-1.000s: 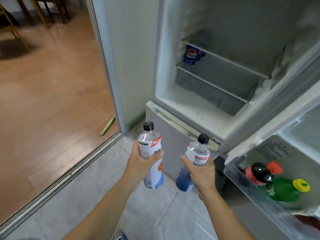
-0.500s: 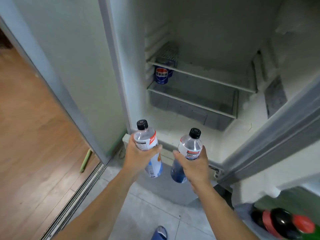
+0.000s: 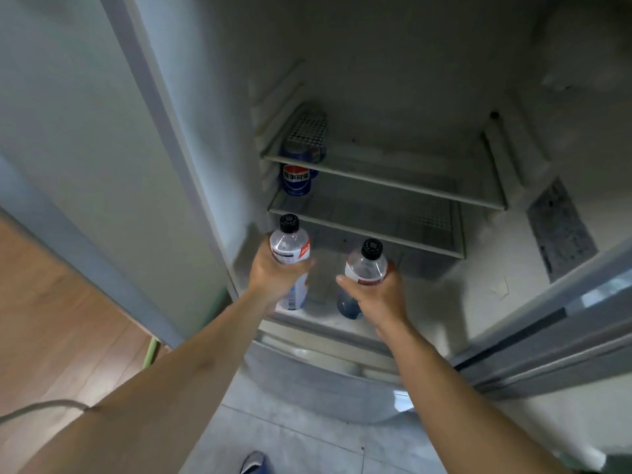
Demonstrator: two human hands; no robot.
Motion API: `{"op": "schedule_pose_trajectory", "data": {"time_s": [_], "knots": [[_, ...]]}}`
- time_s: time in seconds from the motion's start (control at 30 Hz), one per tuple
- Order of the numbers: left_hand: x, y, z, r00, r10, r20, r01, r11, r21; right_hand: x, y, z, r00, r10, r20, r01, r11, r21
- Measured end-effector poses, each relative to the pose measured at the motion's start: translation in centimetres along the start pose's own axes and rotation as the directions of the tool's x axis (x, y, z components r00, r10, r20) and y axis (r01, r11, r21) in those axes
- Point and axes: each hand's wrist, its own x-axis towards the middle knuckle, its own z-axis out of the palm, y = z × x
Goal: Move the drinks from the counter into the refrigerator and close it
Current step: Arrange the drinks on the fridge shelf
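Observation:
My left hand (image 3: 273, 275) grips a clear bottle with a black cap and a white label (image 3: 290, 246). My right hand (image 3: 378, 292) grips a second black-capped bottle with blue liquid in its base (image 3: 366, 265). Both bottles are upright, just inside the open refrigerator (image 3: 393, 97), with their bases at or just above its white floor (image 3: 478, 289); I cannot tell if they touch it. A blue cola can (image 3: 297, 179) stands on the lower glass shelf (image 3: 376, 230) at the far left. Another blue can (image 3: 302, 152) sits on the upper shelf (image 3: 393, 176).
The open refrigerator door (image 3: 554, 336) juts in at the right. A closed lower drawer front (image 3: 325, 381) lies under my arms. A grey wall panel (image 3: 85, 131) stands to the left, with wood floor (image 3: 51, 319) beyond and grey tiles (image 3: 290, 446) below. My shoe (image 3: 253, 463) shows at the bottom.
I have stepped closer and both hands have carried the bottles forward, from in front of the lower drawer into the refrigerator's bottom compartment. The door shelf with its bottles has left the view.

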Motion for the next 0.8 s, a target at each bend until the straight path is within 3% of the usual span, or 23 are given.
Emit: {"op": "schedule_pose_trajectory", "data": {"time_s": [0.27,0.37,0.47,0.53,0.63,0.73,0.8], "knots": [[3.7,-1.3,-0.5,0.998,0.004,0.063,-0.014,0.987,0.158,2.4,-0.6,1.8,0.996,0.079,0.043,-0.075,0.995,-0.072],[4.9,-0.5,-0.5,0.984,-0.045,0.175,0.003,0.973,0.231,2.6,-0.6,2.1,0.994,0.107,0.035,-0.103,0.989,-0.108],[5.5,1.5,-0.2,0.975,0.024,0.22,-0.098,0.94,0.328,2.8,-1.8,1.8,0.995,0.1,0.031,-0.093,0.981,-0.173],[5.7,3.6,-0.2,0.957,0.136,0.257,-0.241,0.863,0.443,3.0,-3.4,1.2,0.996,0.074,0.046,-0.062,0.973,-0.221],[6.6,6.1,-0.7,0.923,0.195,0.331,-0.361,0.735,0.574,3.2,-6.0,0.3,0.989,0.1,0.113,-0.049,0.921,-0.387],[7.0,7.6,-0.9,0.888,0.137,0.439,-0.438,0.547,0.714,3.3,-8.4,0.0,0.974,0.156,0.166,-0.019,0.783,-0.622],[6.7,7.9,-0.8,0.878,0.06,0.475,-0.442,0.481,0.757,3.2,-9.6,0.1,0.958,0.235,0.167,-0.035,0.668,-0.744]]}}
